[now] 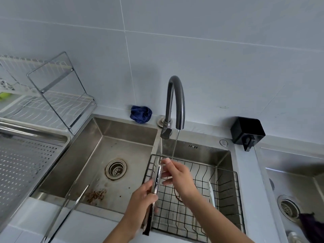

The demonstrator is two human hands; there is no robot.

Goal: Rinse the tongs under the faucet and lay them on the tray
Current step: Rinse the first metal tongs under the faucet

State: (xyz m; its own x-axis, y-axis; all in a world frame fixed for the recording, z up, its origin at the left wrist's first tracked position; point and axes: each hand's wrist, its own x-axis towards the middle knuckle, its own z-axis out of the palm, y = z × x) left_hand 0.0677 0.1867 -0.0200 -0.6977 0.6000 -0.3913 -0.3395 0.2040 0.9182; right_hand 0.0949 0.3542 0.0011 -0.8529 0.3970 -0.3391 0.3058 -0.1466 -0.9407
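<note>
Gripped near their lower end by the left hand point(142, 197), the metal tongs point(156, 179) are held upright over the divider between the two basins of the steel sink point(98, 142), their tips raised toward the running stream. The left hand is wrapped closed around the handle, while the right hand point(177, 176) is pinched on the upper arms, thumb and fingers rubbing the wet metal. Water falls from the dark gooseneck faucet point(176, 102) just beside the tongs' upper part, and whether it strikes them fully cannot be told. A black wire basket point(226, 186) sits in the right basin below the hands, with a white knife-like item leaning inside. For a good rinse, the tongs would best be shifted slightly right into the stream and turned so both arms and the inner faces are washed. The perforated steel tray point(22, 165) lies well apart to the left on the desk, where a second long utensil point(70, 204) rests on the sink's front edge.
</note>
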